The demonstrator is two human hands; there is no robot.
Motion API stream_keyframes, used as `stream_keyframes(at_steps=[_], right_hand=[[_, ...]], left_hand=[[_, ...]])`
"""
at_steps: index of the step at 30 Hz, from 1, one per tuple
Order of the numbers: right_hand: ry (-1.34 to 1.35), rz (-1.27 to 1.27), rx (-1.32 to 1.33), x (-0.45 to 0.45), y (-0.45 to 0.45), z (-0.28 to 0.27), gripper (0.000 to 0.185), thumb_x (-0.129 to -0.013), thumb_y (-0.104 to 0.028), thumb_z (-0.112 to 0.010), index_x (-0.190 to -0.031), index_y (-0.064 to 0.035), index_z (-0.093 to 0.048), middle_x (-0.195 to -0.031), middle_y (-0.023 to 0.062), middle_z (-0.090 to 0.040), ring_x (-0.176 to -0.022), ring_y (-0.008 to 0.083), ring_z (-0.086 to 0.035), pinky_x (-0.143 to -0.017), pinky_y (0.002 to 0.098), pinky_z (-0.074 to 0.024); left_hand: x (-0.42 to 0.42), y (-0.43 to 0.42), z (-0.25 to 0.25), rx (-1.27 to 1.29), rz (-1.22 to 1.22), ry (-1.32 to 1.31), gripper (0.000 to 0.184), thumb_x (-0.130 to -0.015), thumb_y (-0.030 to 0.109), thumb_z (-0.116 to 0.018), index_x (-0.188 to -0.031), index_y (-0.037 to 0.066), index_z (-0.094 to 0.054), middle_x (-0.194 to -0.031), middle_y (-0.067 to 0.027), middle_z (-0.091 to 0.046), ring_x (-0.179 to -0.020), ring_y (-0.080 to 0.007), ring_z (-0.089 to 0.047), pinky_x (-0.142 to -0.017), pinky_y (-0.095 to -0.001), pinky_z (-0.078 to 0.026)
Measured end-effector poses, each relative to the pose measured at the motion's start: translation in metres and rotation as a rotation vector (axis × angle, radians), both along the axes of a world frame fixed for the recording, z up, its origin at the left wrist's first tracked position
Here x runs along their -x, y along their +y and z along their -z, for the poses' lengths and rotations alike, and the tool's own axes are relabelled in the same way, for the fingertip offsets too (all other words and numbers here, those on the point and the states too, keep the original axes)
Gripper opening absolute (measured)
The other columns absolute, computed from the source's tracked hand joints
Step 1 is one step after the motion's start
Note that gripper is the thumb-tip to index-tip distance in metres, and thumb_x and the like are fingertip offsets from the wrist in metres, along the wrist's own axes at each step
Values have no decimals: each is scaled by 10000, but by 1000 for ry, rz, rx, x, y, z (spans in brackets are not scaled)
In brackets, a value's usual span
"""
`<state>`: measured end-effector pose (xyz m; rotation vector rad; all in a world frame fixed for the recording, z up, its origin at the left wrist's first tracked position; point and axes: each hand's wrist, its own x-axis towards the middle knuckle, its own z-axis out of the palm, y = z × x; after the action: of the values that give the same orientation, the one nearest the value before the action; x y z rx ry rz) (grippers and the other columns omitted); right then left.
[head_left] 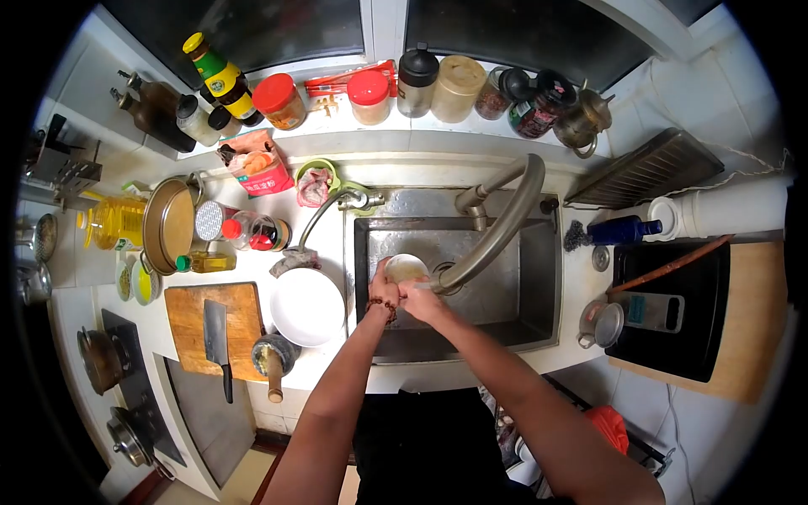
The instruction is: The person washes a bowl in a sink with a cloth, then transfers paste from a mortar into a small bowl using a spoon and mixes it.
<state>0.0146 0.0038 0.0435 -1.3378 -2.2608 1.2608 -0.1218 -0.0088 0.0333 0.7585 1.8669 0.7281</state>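
Inside the steel sink (539, 295), a small pale bowl (407, 268) is held low beside the spout of the faucet (515, 223). Its left side is gripped by my left hand (383, 290), which has a beaded bracelet at the wrist. My right hand (418, 300) is closed at the bowl's near edge, its fingers curled and partly hidden. Whether a cloth is also in that hand cannot be made out. Left of the sink sits a large white bowl (307, 307), with a crumpled grey cloth (295, 261) at its far edge.
A cleaver (215, 332) lies on the wooden cutting board (181, 316), next to a mortar with pestle (274, 370). Jars and bottles line the windowsill. At right are a black tray (715, 337) with a grater (656, 311) and a small metal pot (601, 324).
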Motion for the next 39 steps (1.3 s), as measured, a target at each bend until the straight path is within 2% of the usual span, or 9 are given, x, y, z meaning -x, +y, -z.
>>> stream_keyframes(at_steps=[7,14,22,26,27,29,33,36,39], right_hand=[[406,135,127,0,-3,0,137,-807,-43,-763,-831,-8,-633,-752,131,-672,-672,233,-649,-657,384,-507],[96,-37,39,-23,8,-26,188,-866,-107,-775,-914,-16,-617,-764,105,-655,-716,224,-641,-674,365,-515],[-16,449,-240,-57,5,-38,678,-738,-380,-896,-1230,-8,-614,-1268,237,-607,-1211,406,-578,-1000,486,-470],[17,673,633,-60,9,-45,339,-842,-55,-732,-1146,48,-621,-920,252,-706,-712,339,-749,-668,435,-601],[-73,674,504,-62,8,-38,222,-886,-5,-629,-1097,64,-625,-793,242,-705,-512,321,-701,-523,411,-590],[-144,613,447,-71,7,-25,221,-902,11,-595,-1112,51,-651,-746,204,-705,-527,288,-709,-484,389,-583],[-195,497,419,-73,4,-14,244,-926,34,-538,-1130,47,-671,-710,163,-710,-552,259,-723,-438,377,-577],[182,781,569,-61,1,-30,163,-946,-57,-597,-949,54,-717,-685,204,-714,-575,268,-736,-495,401,-587],[18,788,511,-48,8,-17,186,-939,-80,-608,-885,48,-732,-602,189,-684,-562,250,-733,-486,391,-582]], left_hand=[[-6,10,-30,21,69,-10,523,-942,24,-515,-1425,221,-556,-1231,-217,-707,-1198,-355,-670,-989,-407,-531],[-7,9,-32,33,166,62,577,-903,2,-531,-1431,235,-546,-1242,-245,-688,-1193,-405,-653,-1010,-460,-517],[-17,9,-9,121,108,30,507,-921,73,-596,-1411,200,-563,-1196,-241,-705,-1157,-401,-674,-983,-450,-534],[-29,13,-12,95,276,106,487,-881,55,-663,-1352,156,-596,-1177,-188,-721,-1104,-338,-710,-949,-419,-574],[-31,13,-10,176,426,239,458,-864,87,-705,-1311,122,-609,-1163,-177,-724,-1068,-323,-716,-926,-414,-575],[-26,7,67,47,734,475,401,-835,158,-782,-1192,55,-630,-1054,-171,-728,-957,-321,-717,-850,-417,-570],[-17,13,34,-192,561,404,267,-907,245,-703,-991,-7,-671,-804,-180,-686,-786,-343,-713,-748,-423,-575],[-6,23,27,-40,731,456,309,-900,280,-707,-946,-24,-672,-825,-188,-705,-775,-325,-731,-708,-418,-589],[-12,39,-58,199,550,213,331,-865,222,-716,-1110,5,-672,-1003,-218,-730,-927,-347,-742,-701,-419,-627]])
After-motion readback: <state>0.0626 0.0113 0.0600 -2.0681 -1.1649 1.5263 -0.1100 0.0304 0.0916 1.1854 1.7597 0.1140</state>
